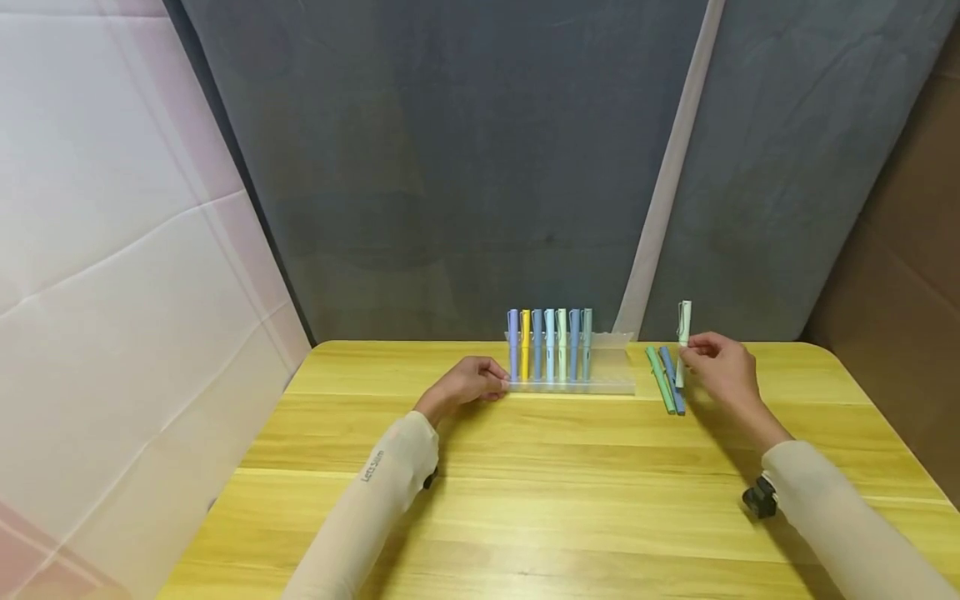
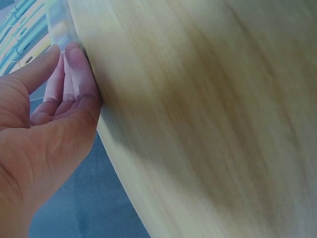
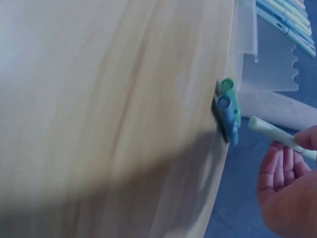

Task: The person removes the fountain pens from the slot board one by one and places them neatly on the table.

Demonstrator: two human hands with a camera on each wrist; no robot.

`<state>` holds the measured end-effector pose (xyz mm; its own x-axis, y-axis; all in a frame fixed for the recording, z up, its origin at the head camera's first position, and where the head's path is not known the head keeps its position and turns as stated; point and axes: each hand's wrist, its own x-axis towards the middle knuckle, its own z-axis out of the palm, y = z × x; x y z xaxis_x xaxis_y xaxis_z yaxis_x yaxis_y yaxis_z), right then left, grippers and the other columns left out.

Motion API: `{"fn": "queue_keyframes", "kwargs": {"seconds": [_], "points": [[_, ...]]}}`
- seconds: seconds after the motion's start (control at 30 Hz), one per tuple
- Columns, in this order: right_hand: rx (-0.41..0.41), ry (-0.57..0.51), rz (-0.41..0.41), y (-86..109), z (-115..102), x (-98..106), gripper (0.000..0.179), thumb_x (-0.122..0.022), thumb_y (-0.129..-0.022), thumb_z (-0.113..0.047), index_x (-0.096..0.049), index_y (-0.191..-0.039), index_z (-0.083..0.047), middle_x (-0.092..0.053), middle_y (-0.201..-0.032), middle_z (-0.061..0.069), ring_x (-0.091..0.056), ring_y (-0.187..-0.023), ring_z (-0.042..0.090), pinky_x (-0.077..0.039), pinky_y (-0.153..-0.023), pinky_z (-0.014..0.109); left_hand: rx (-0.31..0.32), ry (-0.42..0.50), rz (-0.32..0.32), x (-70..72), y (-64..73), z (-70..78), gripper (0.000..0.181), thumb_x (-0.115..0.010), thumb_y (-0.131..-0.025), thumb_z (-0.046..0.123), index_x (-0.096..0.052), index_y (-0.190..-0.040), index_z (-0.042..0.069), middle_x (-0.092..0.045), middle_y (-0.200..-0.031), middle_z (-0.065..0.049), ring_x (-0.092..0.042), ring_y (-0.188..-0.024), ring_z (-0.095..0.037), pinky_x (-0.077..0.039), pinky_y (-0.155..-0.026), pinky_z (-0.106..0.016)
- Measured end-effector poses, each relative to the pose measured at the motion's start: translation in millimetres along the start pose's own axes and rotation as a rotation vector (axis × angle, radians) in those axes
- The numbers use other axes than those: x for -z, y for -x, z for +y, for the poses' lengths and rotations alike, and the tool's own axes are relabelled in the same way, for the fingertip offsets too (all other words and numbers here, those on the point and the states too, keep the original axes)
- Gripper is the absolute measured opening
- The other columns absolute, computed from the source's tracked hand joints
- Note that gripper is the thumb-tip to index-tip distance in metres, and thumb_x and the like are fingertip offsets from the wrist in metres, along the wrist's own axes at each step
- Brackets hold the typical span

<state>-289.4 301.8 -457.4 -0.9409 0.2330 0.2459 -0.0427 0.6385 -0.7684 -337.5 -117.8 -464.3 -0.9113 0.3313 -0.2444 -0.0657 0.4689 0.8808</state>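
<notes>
A clear plastic pen rack (image 1: 611,387) stands near the table's far edge, with several capped pens upright in its left and middle part. My left hand (image 1: 471,380) pinches the rack's left end between thumb and fingers, as the left wrist view also shows. In my right hand (image 1: 723,367) a pale mint pen (image 1: 684,321) is pinched about its middle, held upright with its clip toward the top. Below it, a green pen (image 1: 661,382) and a blue pen (image 1: 672,383) lie side by side on the table, right of the rack. The right wrist view shows the mint pen's lower end (image 3: 265,126) clear of them.
The rack's right part (image 1: 615,362) shows notches along its back and holds no pens. Behind the wooden table (image 1: 480,517) hangs a dark grey cloth (image 1: 450,167) with a pale strip. A white panel (image 1: 135,250) stands at left, a brown one (image 1: 900,250) at right.
</notes>
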Motion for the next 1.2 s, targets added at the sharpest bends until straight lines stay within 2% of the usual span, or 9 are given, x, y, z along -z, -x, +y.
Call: {"fn": "queue_keyframes", "kwargs": {"seconds": [0.07,0.3,0.57,0.93,1.1,1.2], "points": [[-0.008,0.032,-0.003,0.4,4.2,3.2,0.032,-0.071,-0.1,-0.031,-0.075,-0.114,-0.003,-0.072,-0.09,-0.005,-0.058,-0.072,-0.004,-0.048,-0.065,0.015,-0.004,0.001,0.0,0.4,0.1,0.2,0.011,-0.069,-0.101,0.007,-0.069,-0.11,0.001,-0.072,-0.098,-0.009,-0.069,-0.086,-0.015,-0.062,-0.083,-0.027],[-0.001,0.16,-0.032,3.4,15.3,7.9,0.033,-0.072,-0.099,-0.031,-0.078,-0.111,-0.001,-0.079,-0.099,0.017,-0.066,-0.081,0.017,-0.047,-0.068,0.025,-0.003,-0.002,0.002,-0.2,1.8,1.1,0.011,-0.069,-0.101,0.007,-0.069,-0.111,0.001,-0.072,-0.099,-0.008,-0.069,-0.088,-0.014,-0.062,-0.083,-0.026],[-0.039,0.194,-0.148,6.3,19.5,6.6,0.032,-0.072,-0.097,-0.026,-0.079,-0.105,0.004,-0.079,-0.093,0.016,-0.061,-0.072,0.016,-0.048,-0.058,0.029,-0.003,-0.002,0.004,-0.4,3.1,1.6,0.011,-0.068,-0.101,0.005,-0.069,-0.111,0.001,-0.073,-0.098,-0.009,-0.069,-0.087,-0.015,-0.061,-0.082,-0.026],[-0.008,0.258,-0.199,7.8,17.4,5.2,0.027,-0.07,-0.095,-0.02,-0.079,-0.098,0.005,-0.079,-0.093,0.021,-0.063,-0.072,0.023,-0.045,-0.059,0.03,0.002,0.012,0.011,-0.7,2.5,2.0,0.011,-0.07,-0.1,0.005,-0.069,-0.111,0.001,-0.073,-0.098,-0.009,-0.068,-0.085,-0.015,-0.061,-0.081,-0.026],[-0.005,0.281,-0.213,7.7,16.1,3.1,0.027,-0.07,-0.096,-0.02,-0.079,-0.1,0.006,-0.079,-0.096,0.023,-0.069,-0.077,0.03,-0.049,-0.06,0.031,-0.008,0.002,0.002,-0.6,1.2,-0.1,0.01,-0.069,-0.101,0.005,-0.068,-0.11,0.001,-0.072,-0.098,-0.009,-0.068,-0.085,-0.015,-0.061,-0.081,-0.026],[0.004,0.298,-0.212,7.3,15.8,1.2,0.028,-0.07,-0.097,-0.02,-0.08,-0.102,0.005,-0.079,-0.099,0.024,-0.071,-0.084,0.037,-0.054,-0.064,0.037,-0.005,0.004,0.0,-0.1,0.8,-0.4,0.01,-0.069,-0.101,0.005,-0.068,-0.11,0.001,-0.072,-0.097,-0.008,-0.067,-0.085,-0.015,-0.06,-0.08,-0.025]]}}
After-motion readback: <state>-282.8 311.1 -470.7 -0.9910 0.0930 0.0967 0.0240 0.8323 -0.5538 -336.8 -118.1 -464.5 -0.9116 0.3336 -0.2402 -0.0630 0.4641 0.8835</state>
